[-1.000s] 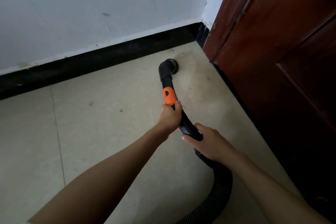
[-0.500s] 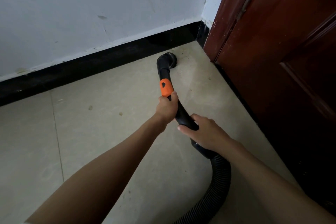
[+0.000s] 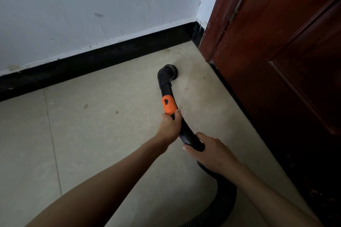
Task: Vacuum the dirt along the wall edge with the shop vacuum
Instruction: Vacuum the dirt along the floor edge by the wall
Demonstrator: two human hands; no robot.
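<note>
Both hands hold the vacuum wand: left hand (image 3: 170, 125) grips below the orange collar (image 3: 168, 104), right hand (image 3: 210, 150) behind. The brush nozzle (image 3: 168, 73) sits on the floor (image 3: 110, 134), apart from the black baseboard (image 3: 110, 57). Sweeping is under way; next it should push toward the corner dirt (image 3: 177, 52).

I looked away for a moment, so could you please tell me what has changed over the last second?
The brush nozzle has pulled back from the corner by the black baseboard, leaving dirt specks uncovered there. The left hand still grips the wand below its orange collar; the right hand still holds the hose end.
</note>
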